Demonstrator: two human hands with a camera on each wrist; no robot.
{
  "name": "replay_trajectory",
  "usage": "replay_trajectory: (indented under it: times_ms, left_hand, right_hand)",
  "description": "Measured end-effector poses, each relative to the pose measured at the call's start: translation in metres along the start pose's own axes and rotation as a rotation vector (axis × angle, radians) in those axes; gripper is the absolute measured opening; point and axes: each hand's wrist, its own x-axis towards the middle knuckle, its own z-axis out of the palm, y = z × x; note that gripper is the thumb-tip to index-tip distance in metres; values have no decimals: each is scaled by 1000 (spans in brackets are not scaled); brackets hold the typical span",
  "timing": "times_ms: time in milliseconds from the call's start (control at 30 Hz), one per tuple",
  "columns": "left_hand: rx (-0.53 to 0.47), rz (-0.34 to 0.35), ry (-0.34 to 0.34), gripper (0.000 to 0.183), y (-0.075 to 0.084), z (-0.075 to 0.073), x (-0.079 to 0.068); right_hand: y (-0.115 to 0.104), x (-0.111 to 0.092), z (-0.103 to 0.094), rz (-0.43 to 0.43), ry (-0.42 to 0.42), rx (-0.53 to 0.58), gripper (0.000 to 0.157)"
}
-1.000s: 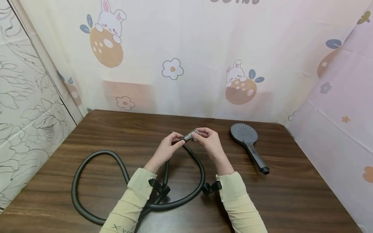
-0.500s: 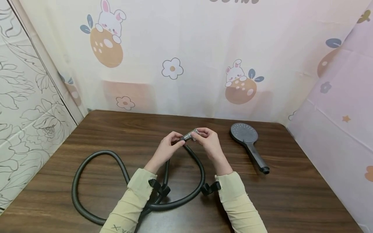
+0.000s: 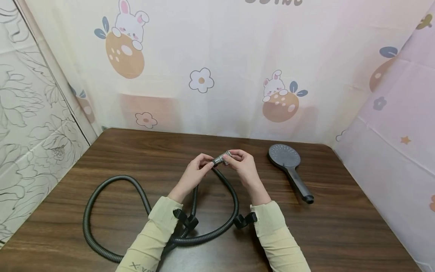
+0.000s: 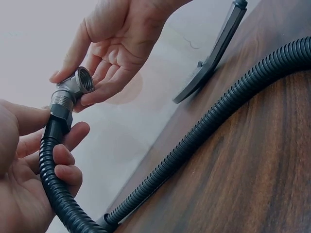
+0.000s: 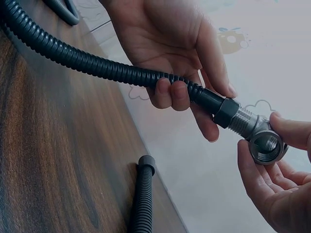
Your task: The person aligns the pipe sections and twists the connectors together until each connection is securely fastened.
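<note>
in the middle of the head view the left hand (image 3: 193,174) holds the end of the hose (image 3: 102,192), its fingers curled around the black nut, which shows best in the right wrist view. the right hand (image 3: 245,166) pinches the elbow fitting (image 3: 222,157) between thumb and fingertips (image 5: 252,165); in the left wrist view the fitting (image 4: 73,90) sits at the upper left of the frame, its open threaded mouth turned to the camera. both hands keep it a little above the table (image 3: 340,226).

compared with the pictures of one second and half a second ago, almost nothing has changed: the hands stay at the same place, only the fingers on the fitting shifted very slightly. i judge that the fitting and the hose nut are joined at the thread and the hands are turning or testing this joint, but if it goes tighter or looser i cannot tell.

going outward, the hose runs down from the hands, makes a big loop at the lower left of the head view and a smaller one between the sleeves. its other end (image 5: 145,162) lies free on the table, low in the right wrist view. the shower head (image 3: 289,164) lies to the right, well apart from the hands, not touched.
</note>
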Motion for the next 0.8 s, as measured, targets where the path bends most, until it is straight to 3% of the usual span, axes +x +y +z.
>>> replay_trajectory:
  times_ms: [167, 400, 567, 800]
  left_hand:
    - [5, -1, 24, 23, 5, 1, -3]
    - [-32, 12, 42, 26, -22, 2, 9]
    - [-26, -2, 58, 31, -27, 3, 11]
    - [-6, -40, 13, 30, -26, 2, 11]
  right_hand:
    - [2, 0, 0, -4, -2, 11, 31]
    - [1, -1, 0, -7, -12, 4, 33]
    - [0, -1, 0, -7, -13, 18, 32]
    - [-1, -2, 1, -16, -6, 31, 32]
